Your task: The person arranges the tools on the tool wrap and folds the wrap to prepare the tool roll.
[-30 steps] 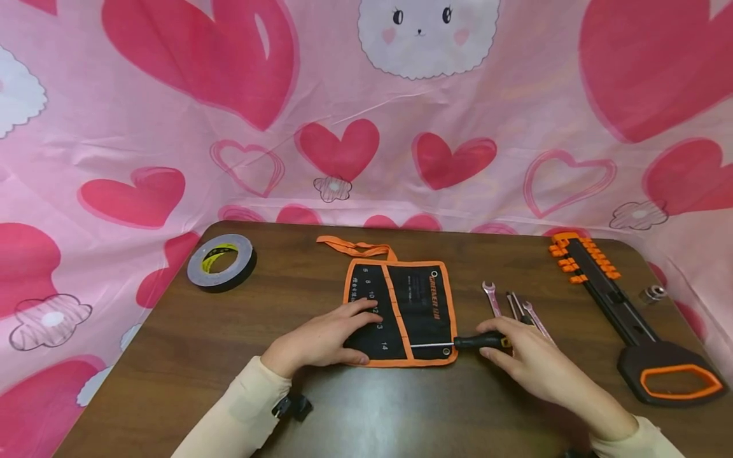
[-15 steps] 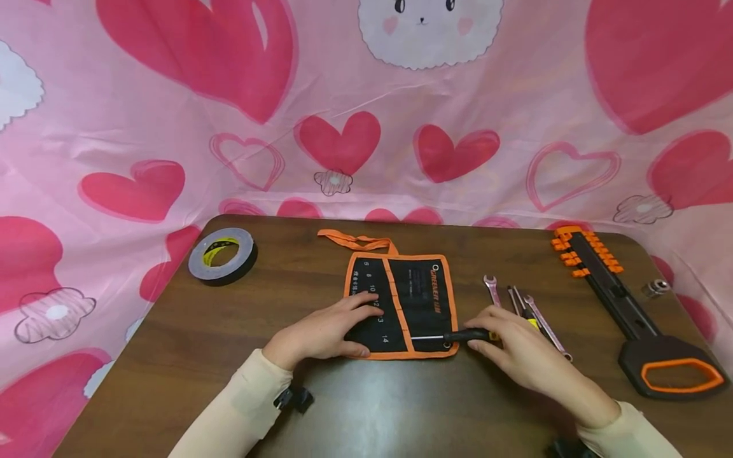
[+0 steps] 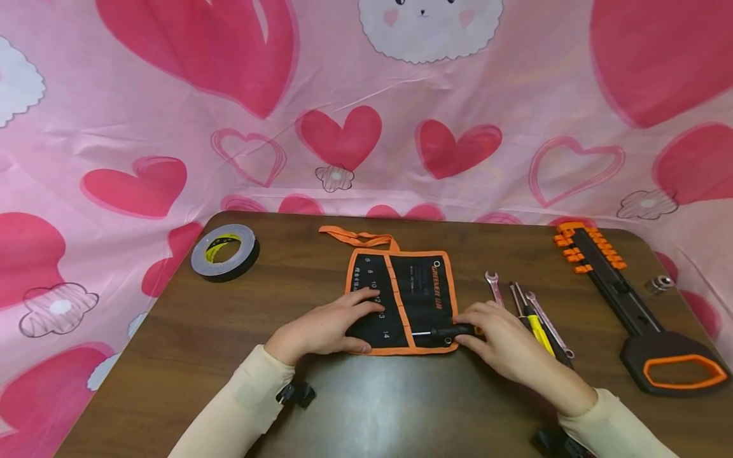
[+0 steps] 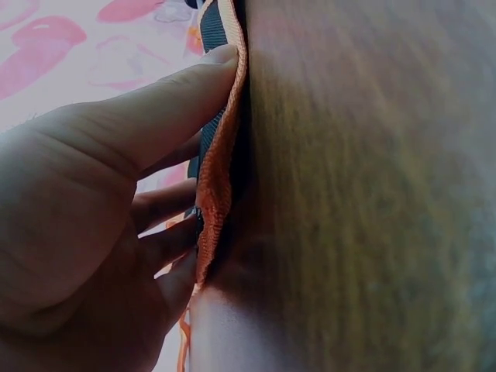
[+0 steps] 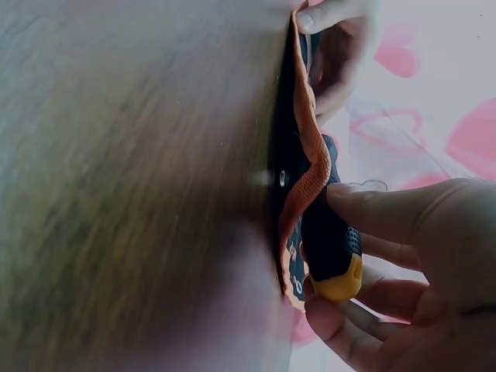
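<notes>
A black tool pouch (image 3: 420, 280) with orange trim lies flat on the table, with size numbers printed along its left part. My left hand (image 3: 332, 324) rests on that part, fingers spread and thumb at the near edge, as the left wrist view also shows. With thumb and fingers, my right hand (image 3: 504, 337) pinches the black handle of a screwdriver (image 3: 449, 331) over the pouch's near right corner. Its handle end is yellow (image 5: 341, 283) in the right wrist view. The shaft points left and its tip is hidden behind the slanted orange band.
Right of the pouch lie wrenches (image 3: 550, 323) and a yellow-handled screwdriver (image 3: 541, 335). Farther right are a black-and-orange tool rack (image 3: 624, 289) and a metal socket (image 3: 660, 284). A tape roll (image 3: 249, 257) sits at the back left of the table (image 3: 189, 356). Patterned pink cloth hangs behind.
My right hand has moved left with the screwdriver, and less of its shaft shows beside the orange band. The left hand has stayed on the pouch. The view has tilted slightly down.
</notes>
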`<state>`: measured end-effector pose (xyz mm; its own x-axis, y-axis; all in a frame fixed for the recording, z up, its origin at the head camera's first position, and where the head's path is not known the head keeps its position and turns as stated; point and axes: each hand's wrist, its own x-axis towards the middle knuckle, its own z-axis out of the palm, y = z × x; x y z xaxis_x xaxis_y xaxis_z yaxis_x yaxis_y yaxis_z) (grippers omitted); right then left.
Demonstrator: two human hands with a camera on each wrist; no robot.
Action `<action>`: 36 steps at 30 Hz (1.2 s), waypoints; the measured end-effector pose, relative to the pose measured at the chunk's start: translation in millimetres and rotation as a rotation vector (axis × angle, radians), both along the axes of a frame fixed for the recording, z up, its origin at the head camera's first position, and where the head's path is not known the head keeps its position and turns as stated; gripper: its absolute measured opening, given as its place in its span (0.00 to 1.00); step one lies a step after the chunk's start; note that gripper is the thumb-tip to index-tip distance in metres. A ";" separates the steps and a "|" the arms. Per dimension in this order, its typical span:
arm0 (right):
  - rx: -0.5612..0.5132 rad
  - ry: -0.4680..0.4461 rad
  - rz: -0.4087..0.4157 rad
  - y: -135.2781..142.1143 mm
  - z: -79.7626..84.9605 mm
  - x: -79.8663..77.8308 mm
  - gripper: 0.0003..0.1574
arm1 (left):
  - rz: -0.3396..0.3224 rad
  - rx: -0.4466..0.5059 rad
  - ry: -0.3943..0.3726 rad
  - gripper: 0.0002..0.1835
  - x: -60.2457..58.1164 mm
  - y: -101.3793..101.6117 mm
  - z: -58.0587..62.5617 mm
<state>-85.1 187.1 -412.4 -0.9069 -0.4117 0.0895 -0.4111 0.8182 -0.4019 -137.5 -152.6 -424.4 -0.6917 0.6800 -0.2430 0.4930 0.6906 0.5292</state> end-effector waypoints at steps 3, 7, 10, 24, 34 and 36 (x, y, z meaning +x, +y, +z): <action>0.002 -0.019 0.006 -3.0 0.1 -1.1 0.18 | 0.001 -0.002 -0.002 0.38 -0.3 -0.3 -0.6; 0.001 -0.023 0.006 -4.7 -0.3 -2.2 0.18 | 0.004 -0.007 -0.003 0.38 -1.2 0.3 -0.9; -0.011 -0.029 0.004 -6.5 -0.4 -2.9 0.17 | 0.003 -0.011 0.003 0.38 -1.5 0.7 -0.5; -0.008 -0.064 0.025 -14.0 -5.3 -2.9 0.15 | 0.000 -0.008 0.007 0.42 1.6 0.6 0.3; -0.035 -0.064 0.054 -13.5 -6.4 -4.5 0.13 | 0.011 -0.009 0.005 0.43 0.2 1.3 -2.7; -0.029 -0.060 0.058 -13.5 -6.1 -4.8 0.13 | 0.011 -0.009 0.006 0.44 0.0 1.5 -2.9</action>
<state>-89.9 173.6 -418.5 -0.8857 -0.4618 0.0482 -0.4319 0.7814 -0.4505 -137.5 -151.1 -427.4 -0.7009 0.6698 -0.2452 0.4881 0.7011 0.5198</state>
